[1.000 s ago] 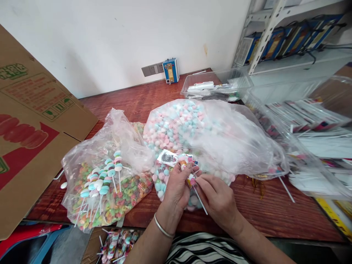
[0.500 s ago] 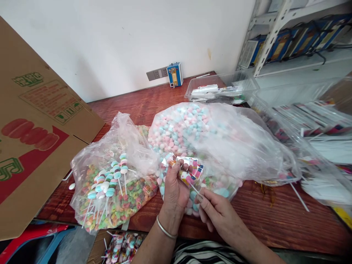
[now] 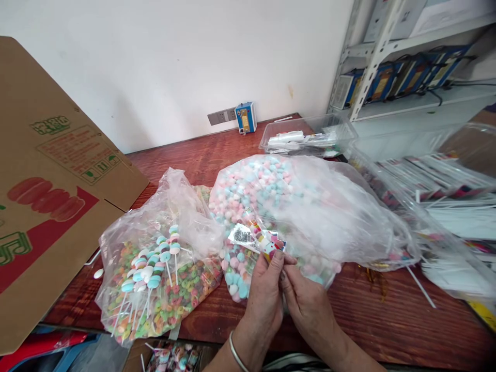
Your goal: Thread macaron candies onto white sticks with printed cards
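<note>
A lollipop in a printed clear wrapper (image 3: 264, 241) points up and away from me. My left hand (image 3: 265, 292) is closed round its lower end, thumb on top. Pressed against it, my right hand (image 3: 306, 297) pinches the bottom of the same wrapper; the stick is hidden by the fingers. A flat printed wrapper (image 3: 241, 235) lies just behind. Under and beyond my hands sits a clear bag of pink, blue and white candies (image 3: 248, 178). To the left, unwrapped candy lollipops (image 3: 146, 273) on white sticks rest on a bag of coloured ring candies (image 3: 194, 281).
A cardboard box (image 3: 50, 155) stands at the left. Clear plastic bins (image 3: 351, 124) with packaging and white sticks occupy the right. A small blue device (image 3: 245, 118) leans by the wall socket. Below the table edge, a box holds wrapped lollipops (image 3: 174, 357). Shelving (image 3: 372, 67) stands back right.
My right hand has come up from the stick to the wrapper's base, against my left. The wrapped lollipop now points up and away, and my left hand has shifted down and right.
</note>
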`<state>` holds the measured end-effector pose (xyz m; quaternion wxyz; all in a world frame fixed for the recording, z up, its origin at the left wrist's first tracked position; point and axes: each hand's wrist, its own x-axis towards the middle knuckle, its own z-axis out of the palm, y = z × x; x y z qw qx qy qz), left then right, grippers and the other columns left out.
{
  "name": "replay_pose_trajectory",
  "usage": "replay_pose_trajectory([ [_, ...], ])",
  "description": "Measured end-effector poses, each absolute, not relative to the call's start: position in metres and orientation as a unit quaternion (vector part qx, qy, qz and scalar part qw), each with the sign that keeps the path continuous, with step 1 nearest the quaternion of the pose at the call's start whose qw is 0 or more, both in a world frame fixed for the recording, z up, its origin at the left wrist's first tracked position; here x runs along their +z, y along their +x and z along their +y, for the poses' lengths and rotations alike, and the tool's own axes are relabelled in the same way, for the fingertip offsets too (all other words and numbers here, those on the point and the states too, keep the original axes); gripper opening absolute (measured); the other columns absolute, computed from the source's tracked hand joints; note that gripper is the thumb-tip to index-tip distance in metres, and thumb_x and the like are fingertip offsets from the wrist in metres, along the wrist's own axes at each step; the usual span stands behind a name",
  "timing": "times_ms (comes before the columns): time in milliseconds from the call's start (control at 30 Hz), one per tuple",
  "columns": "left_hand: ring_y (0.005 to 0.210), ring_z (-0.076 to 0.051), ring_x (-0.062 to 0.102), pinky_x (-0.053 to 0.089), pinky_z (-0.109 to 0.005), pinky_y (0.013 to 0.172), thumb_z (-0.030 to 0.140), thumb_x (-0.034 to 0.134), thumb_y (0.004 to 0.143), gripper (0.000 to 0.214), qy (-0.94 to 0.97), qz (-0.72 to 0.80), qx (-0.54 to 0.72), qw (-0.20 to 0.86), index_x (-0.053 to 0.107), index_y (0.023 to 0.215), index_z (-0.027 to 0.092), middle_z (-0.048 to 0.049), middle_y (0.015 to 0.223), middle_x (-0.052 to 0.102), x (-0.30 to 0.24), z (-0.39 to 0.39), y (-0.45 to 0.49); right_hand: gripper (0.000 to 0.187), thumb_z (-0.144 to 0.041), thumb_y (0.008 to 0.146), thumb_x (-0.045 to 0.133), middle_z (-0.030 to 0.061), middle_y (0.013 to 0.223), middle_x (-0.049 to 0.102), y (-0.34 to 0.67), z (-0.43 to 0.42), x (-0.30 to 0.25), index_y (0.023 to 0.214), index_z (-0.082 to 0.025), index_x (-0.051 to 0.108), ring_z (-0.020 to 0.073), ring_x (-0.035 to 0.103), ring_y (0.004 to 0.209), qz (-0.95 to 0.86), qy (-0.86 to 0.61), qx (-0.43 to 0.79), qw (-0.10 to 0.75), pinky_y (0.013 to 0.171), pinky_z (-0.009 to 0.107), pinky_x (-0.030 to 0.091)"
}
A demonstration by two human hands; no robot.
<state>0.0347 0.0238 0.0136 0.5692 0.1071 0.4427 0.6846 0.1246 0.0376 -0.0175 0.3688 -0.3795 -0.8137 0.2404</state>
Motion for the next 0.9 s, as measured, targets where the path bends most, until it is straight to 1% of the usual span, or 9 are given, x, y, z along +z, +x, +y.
replay_pose_trajectory([
  [100,0.084,-0.017,0.059,0.043,-0.027,0.082,0.040,0.066,0.083,0.026,0.160,0.495,0.648,0.557,0.068,0.089,0.016,-0.0048,0.085,0.067,0.015,0.022,0.033,0.034,-0.027,0.103,0.032,0.0063,0.065,0.068,0.126,0.040,-0.021,0.093,-0.013,0.061,0.0181,0.065,0.049,-0.825,-0.380,0.139,0.394,0.047,0.026,0.043],
  [167,0.087,-0.019,0.058,0.042,-0.029,0.084,0.036,0.062,0.083,0.021,0.218,0.542,0.614,0.531,0.069,0.087,0.016,-0.0051,0.085,0.067,0.017,0.021,0.030,0.032,-0.025,0.103,0.031,0.0085,0.071,0.071,0.127,0.040,-0.021,0.099,-0.012,0.060,0.0187,0.067,0.052,-0.829,-0.384,0.106,0.392,0.048,0.027,0.045],
  [300,0.072,-0.018,0.052,0.039,-0.029,0.073,0.027,0.052,0.087,0.020,0.338,0.626,0.553,0.434,0.064,0.073,0.020,-0.0021,0.071,0.060,0.015,0.020,0.025,0.033,-0.021,0.102,0.026,0.0122,0.076,0.072,0.126,0.038,-0.016,0.114,-0.007,0.054,0.0205,0.068,0.056,-0.840,-0.377,0.087,0.380,0.051,0.029,0.049],
  [433,0.066,-0.019,0.044,0.030,-0.031,0.067,0.018,0.049,0.087,0.019,0.502,0.679,0.475,0.247,0.054,0.070,0.023,-0.0014,0.069,0.053,0.010,0.017,0.017,0.030,-0.021,0.101,0.028,0.0053,0.060,0.065,0.128,0.036,-0.018,0.097,-0.014,0.056,0.0193,0.063,0.047,-0.835,-0.377,0.109,0.385,0.044,0.028,0.043],
  [567,0.071,-0.021,0.044,0.029,-0.034,0.069,0.010,0.050,0.083,0.018,0.686,0.627,0.350,0.116,0.049,0.070,0.023,-0.0033,0.073,0.053,0.016,0.015,0.006,0.026,-0.021,0.101,0.030,0.0011,0.057,0.060,0.132,0.036,-0.024,0.087,-0.019,0.052,0.0171,0.060,0.045,-0.822,-0.384,0.179,0.380,0.043,0.026,0.040],
  [667,0.073,-0.022,0.045,0.031,-0.035,0.069,0.008,0.046,0.083,0.018,0.745,0.601,0.273,0.094,0.048,0.073,0.023,-0.0042,0.077,0.054,0.022,0.014,0.001,0.023,-0.022,0.100,0.031,-0.0003,0.060,0.059,0.133,0.035,-0.025,0.087,-0.020,0.050,0.0162,0.059,0.047,-0.809,-0.387,0.215,0.387,0.045,0.025,0.041],
  [733,0.074,-0.022,0.046,0.032,-0.035,0.069,0.008,0.045,0.084,0.018,0.750,0.598,0.263,0.104,0.049,0.075,0.023,-0.0042,0.077,0.054,0.023,0.013,0.001,0.022,-0.022,0.100,0.031,-0.0010,0.061,0.059,0.134,0.035,-0.024,0.087,-0.021,0.049,0.0156,0.059,0.048,-0.803,-0.384,0.226,0.395,0.045,0.024,0.041],
  [800,0.074,-0.022,0.046,0.032,-0.034,0.070,0.010,0.047,0.085,0.016,0.728,0.606,0.295,0.127,0.051,0.075,0.022,-0.0040,0.076,0.054,0.021,0.012,0.002,0.022,-0.022,0.100,0.031,-0.0013,0.061,0.058,0.135,0.037,-0.022,0.086,-0.021,0.049,0.0154,0.059,0.048,-0.802,-0.381,0.222,0.403,0.046,0.024,0.040],
  [900,0.073,-0.020,0.047,0.034,-0.032,0.071,0.016,0.049,0.087,0.016,0.624,0.638,0.405,0.199,0.057,0.074,0.021,-0.0041,0.075,0.057,0.019,0.010,0.004,0.024,-0.022,0.101,0.032,0.0003,0.063,0.060,0.137,0.043,-0.019,0.089,-0.019,0.052,0.0166,0.061,0.052,-0.813,-0.374,0.174,0.412,0.049,0.025,0.041],
])
